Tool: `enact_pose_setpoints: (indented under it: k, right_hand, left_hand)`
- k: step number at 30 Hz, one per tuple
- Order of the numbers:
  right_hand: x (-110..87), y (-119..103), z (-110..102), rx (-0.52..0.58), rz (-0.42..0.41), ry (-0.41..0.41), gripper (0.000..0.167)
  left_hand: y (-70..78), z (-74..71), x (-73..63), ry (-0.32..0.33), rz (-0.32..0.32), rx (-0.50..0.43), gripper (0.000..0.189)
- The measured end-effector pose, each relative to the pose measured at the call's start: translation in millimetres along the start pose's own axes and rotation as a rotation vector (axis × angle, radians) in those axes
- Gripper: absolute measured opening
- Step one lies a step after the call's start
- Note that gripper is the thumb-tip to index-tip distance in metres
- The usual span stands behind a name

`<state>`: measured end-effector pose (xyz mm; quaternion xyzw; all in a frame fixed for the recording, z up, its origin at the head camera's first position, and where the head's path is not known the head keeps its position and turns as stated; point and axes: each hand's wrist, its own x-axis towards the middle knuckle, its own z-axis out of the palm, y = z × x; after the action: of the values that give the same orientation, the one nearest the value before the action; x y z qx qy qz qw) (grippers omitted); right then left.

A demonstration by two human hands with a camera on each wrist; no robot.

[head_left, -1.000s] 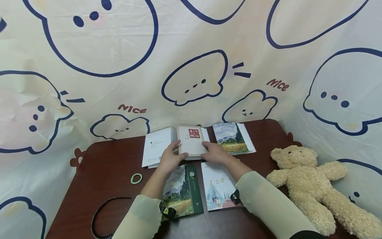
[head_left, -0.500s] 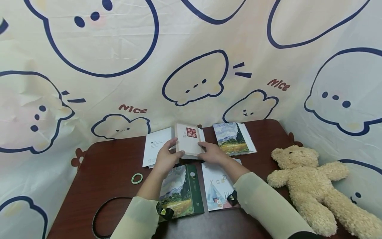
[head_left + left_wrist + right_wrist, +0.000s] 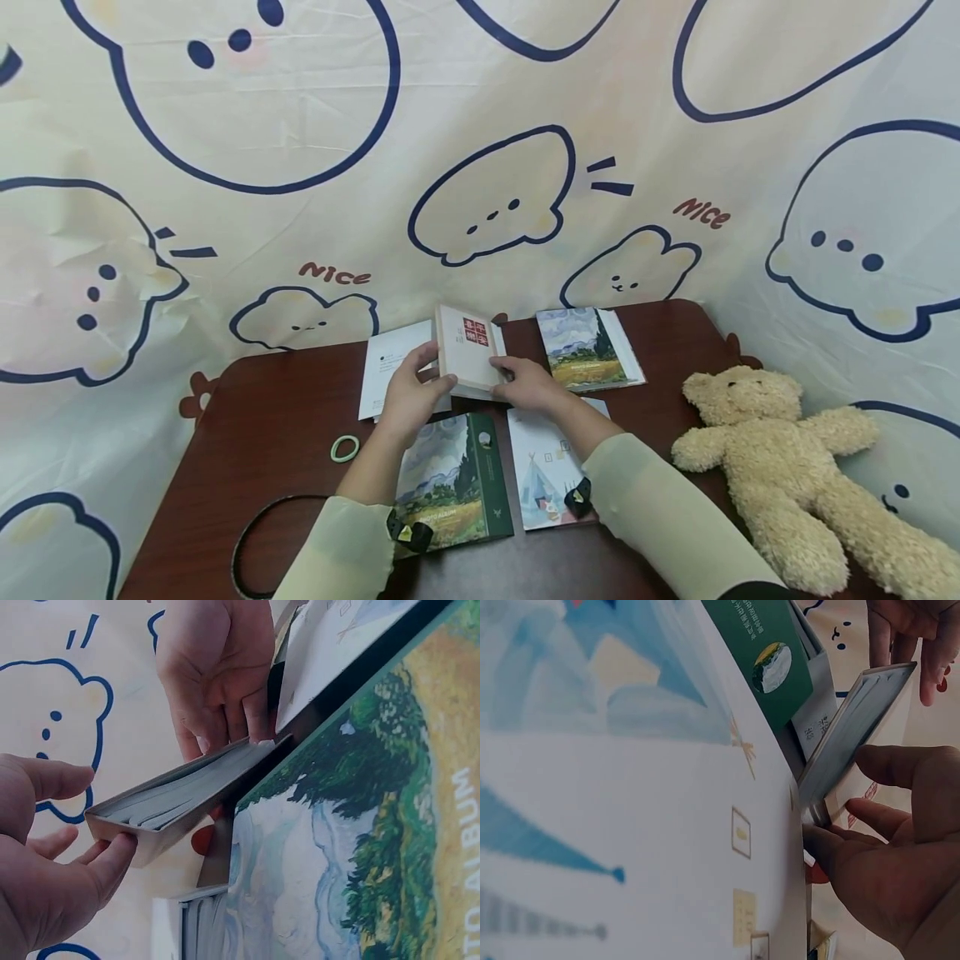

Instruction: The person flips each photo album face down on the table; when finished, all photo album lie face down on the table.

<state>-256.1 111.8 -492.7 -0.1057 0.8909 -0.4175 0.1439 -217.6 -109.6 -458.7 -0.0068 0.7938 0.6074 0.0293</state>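
Observation:
Both hands hold a thick cream photo album (image 3: 468, 354) with red characters on its cover, tilted over the back of the table. My left hand (image 3: 412, 396) holds its left side; in the left wrist view a fingertip presses the spine corner of the album (image 3: 184, 791). On the opposite side, my right hand (image 3: 528, 387) grips the lower right edge, its thumb by the page edges of the album (image 3: 847, 735) in the right wrist view. Nearer the body, a green-spined album with a painted landscape (image 3: 442, 483) and a white book with a tent picture (image 3: 536, 471) lie flat.
A white book (image 3: 390, 367) lies behind the left hand, and a landscape-covered album (image 3: 581, 346) at the back right. A pale green ring (image 3: 344, 448) and a black cord (image 3: 243, 542) are on the left. A teddy bear (image 3: 780, 475) sits at the table's right edge.
The cream album has moved left and slightly up in the head view, tilting and turning more. Both hands have shifted left with it.

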Motion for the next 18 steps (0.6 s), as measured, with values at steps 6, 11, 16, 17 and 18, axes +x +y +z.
enact_pose_setpoints:
  k: [6,11,16,17,18]
  right_hand:
    - [0.7,-1.7,2.1,0.073,0.009,-0.009,0.059]
    - [1.8,-0.8,4.9,0.120,0.008,-0.013,0.059]
    - [3.8,-0.8,7.7,0.183,0.005,-0.026,0.060]
    - [4.1,-1.0,8.3,0.201,0.009,-0.028,0.060]
    - [4.6,-1.0,8.9,0.218,0.013,-0.032,0.060]
  left_hand:
    - [4.0,-3.7,-1.7,-0.005,0.004,-0.007,0.065]
    - [6.8,-7.0,-2.7,-0.012,0.014,-0.010,0.064]
    - [11.3,-9.4,-4.1,-0.002,0.019,0.006,0.062]
    - [12.2,-9.7,-4.4,0.001,0.021,0.009,0.062]
    - [13.0,-9.9,-4.7,0.003,0.022,0.013,0.062]
